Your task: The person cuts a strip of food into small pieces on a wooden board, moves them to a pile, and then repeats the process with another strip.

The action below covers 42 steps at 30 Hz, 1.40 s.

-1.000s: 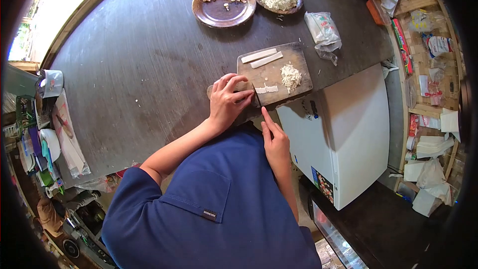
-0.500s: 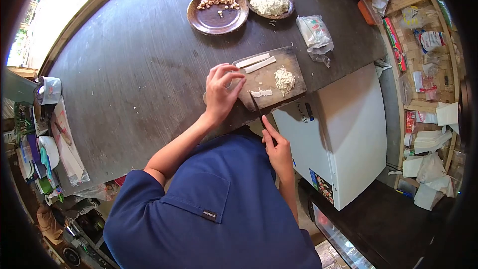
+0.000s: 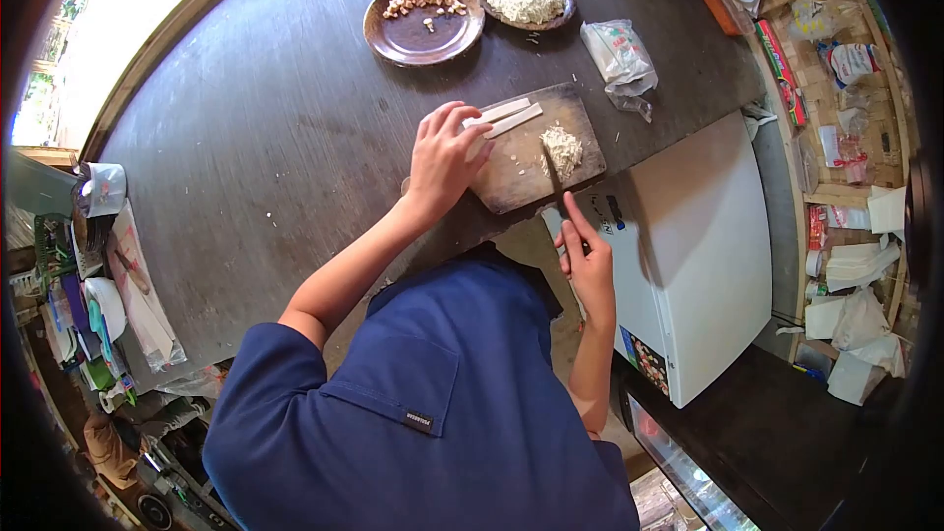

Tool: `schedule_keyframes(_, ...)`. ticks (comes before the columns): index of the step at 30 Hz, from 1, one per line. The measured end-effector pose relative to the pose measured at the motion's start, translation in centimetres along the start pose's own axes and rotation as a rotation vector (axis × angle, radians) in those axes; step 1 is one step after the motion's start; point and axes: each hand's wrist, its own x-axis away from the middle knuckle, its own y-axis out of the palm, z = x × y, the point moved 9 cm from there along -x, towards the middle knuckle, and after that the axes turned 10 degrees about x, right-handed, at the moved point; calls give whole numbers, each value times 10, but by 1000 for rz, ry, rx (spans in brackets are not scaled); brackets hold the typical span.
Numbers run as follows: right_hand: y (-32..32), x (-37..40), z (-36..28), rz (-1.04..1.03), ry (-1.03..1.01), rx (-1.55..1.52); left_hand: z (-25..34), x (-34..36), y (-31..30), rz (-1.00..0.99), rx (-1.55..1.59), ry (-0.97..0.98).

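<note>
My right hand (image 3: 588,258) grips a knife (image 3: 553,172), index finger stretched along its back. The blade lies against a small heap of shredded pale pieces (image 3: 563,147) on the right of a worn wooden cutting board (image 3: 509,195). My left hand (image 3: 442,159) is over the board's left edge, fingers curved and thumb apart. Its fingertips are right at the left ends of some long pale strips (image 3: 514,120) along the board's far side. A few tiny crumbs lie mid-board.
Beyond the board stand a brown plate (image 3: 423,47) with small diced pieces and another plate (image 3: 568,12) heaped with white shreds. A plastic-wrapped packet (image 3: 619,57) lies right of them. A white fridge (image 3: 688,246) adjoins the dark table's edge. Utensils and packages (image 3: 93,285) crowd the left.
My right hand and the knife have moved right, to the shredded heap. The small cut piece near the board's front has gone from its spot. My left hand has shifted slightly toward the strips.
</note>
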Motion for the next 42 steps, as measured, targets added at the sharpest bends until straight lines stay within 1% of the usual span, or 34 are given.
schedule_keyframes(1,2,3,1,4,2,-4,0,-3,4,-4,1,4)
schedule_keyframes(3,19,7,1,-130,-2,-10,5,-12,23,-94,-79,65)
schedule_keyframes(4,23,8,2,-165,11,33,8,-16,27,-102,-116,97)
schedule_keyframes(5,24,8,5,-165,10,34,8,-19,29,-100,-116,97)
schedule_keyframes(7,25,7,14,-173,50,35,5,-22,38,-159,-174,87)
schedule_keyframes(8,23,5,15,-171,50,35,6,-23,39,-154,-205,113)
schedule_keyframes(10,13,1,12,-95,21,62,2,-23,42,-146,-200,114)
schedule_keyframes(11,12,0,12,-94,26,61,0,-23,43,-134,-203,113)
schedule_keyframes(13,0,-1,4,29,61,95,4,-25,38,-124,-229,127)
schedule_keyframes(15,3,2,4,3,68,93,7,-26,35,-130,-186,130)
schedule_keyframes(17,18,6,4,-135,27,48,4,-27,36,-140,-206,132)
schedule_keyframes(19,23,5,7,-166,39,78,3,-29,39,-152,-223,134)
schedule_keyframes(22,25,0,7,-133,25,43,5,-29,44,-169,-276,171)
schedule_keyframes(24,5,2,3,95,56,82,7,-28,48,-164,-367,213)
schedule_keyframes(28,8,8,5,46,78,2,8,-30,48,-196,-380,228)
schedule_keyframes(31,20,9,12,5,46,-36,5,-33,51,-251,-290,186)
schedule_keyframes(33,25,10,12,7,46,-66,10,-39,49,-160,-263,251)
schedule_keyframes(34,27,10,11,7,44,-68,10,-42,50,-160,-265,253)
schedule_keyframes(37,27,11,14,29,62,-88,11,-49,61,-193,-286,272)
schedule_keyframes(40,28,9,18,48,49,-99,12,-52,71,-243,-231,267)
schedule_keyframes(42,29,9,23,46,16,-76,13,-47,79,-313,-287,228)
